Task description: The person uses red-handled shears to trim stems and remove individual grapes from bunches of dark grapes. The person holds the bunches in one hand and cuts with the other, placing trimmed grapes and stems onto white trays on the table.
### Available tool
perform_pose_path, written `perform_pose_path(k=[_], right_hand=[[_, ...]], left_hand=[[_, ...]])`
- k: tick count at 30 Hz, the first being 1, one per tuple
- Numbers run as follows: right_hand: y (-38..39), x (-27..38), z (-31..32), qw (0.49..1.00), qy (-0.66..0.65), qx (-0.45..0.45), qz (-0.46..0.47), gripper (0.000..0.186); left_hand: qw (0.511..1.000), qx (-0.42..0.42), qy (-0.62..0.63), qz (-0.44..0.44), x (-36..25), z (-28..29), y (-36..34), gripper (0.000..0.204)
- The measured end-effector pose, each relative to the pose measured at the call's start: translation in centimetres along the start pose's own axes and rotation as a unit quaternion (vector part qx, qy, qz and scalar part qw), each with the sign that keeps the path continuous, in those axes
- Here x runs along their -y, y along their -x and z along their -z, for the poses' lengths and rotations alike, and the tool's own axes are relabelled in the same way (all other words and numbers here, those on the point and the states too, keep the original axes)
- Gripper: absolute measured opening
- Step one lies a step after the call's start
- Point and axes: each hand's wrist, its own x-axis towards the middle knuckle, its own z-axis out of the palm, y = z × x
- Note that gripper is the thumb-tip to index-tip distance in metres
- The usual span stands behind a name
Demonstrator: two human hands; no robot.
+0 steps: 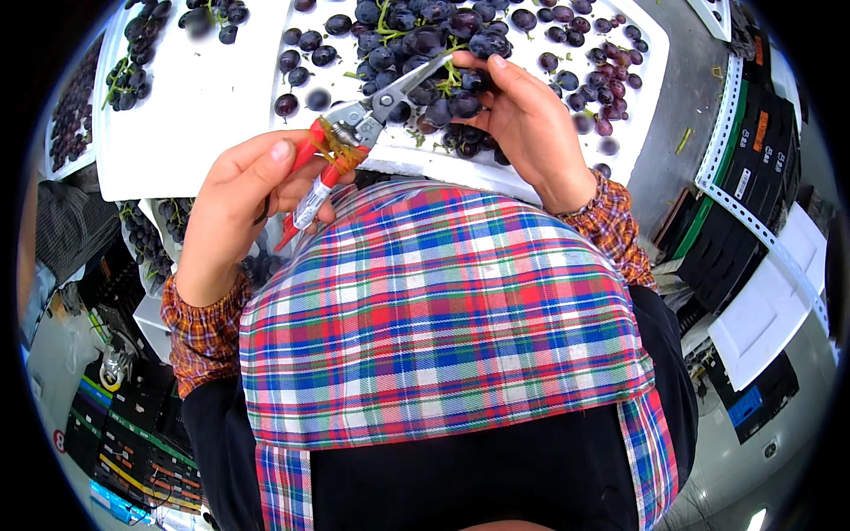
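Observation:
My left hand (235, 186) is closed around red-handled pruning snips (382, 104), with a yellowish-brown band wound about the handles. Their narrow blades point up and right to the green stems of a bunch of dark grapes (425, 42). My right hand (540, 124) grips the right side of that bunch, thumb on top and fingers curled beneath, partly hidden by the berries. Below the bunch is a white foam tray (443, 165), where loose dark grapes and smaller reddish grapes (613, 81) lie scattered.
A white board or tray (190, 124) on the left carries more grape bunches (133, 75) at its far edge. The grey metal table (668, 115) shows on the right. Black crates (753, 164) stand beyond it, and further bunches (146, 239) hang or lie low at left.

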Motion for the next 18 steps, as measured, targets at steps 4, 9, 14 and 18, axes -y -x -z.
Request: perform_pose_path(k=[4,9,14,18], right_hand=[[-0.1,0.0,0.4,1.000,0.024,0.018,-0.005,0.041],[-0.3,-0.2,0.5,1.000,-0.010,0.021,-0.013,0.039],[-1.2,0.0,2.1,0.954,-0.254,0.108,-0.113,0.040],[-1.9,-0.2,3.6,0.876,-0.422,0.142,-0.184,0.047]], left_hand=[[1.000,0.007,0.021,0.002,-0.7,-0.1,0.4,0.050],[0.998,-0.010,0.045,0.039,-0.9,-0.8,0.0,0.051],[0.999,0.004,0.046,0.001,-0.6,0.0,0.2,0.053],[0.999,0.001,0.045,0.000,-0.5,0.2,0.4,0.052]])
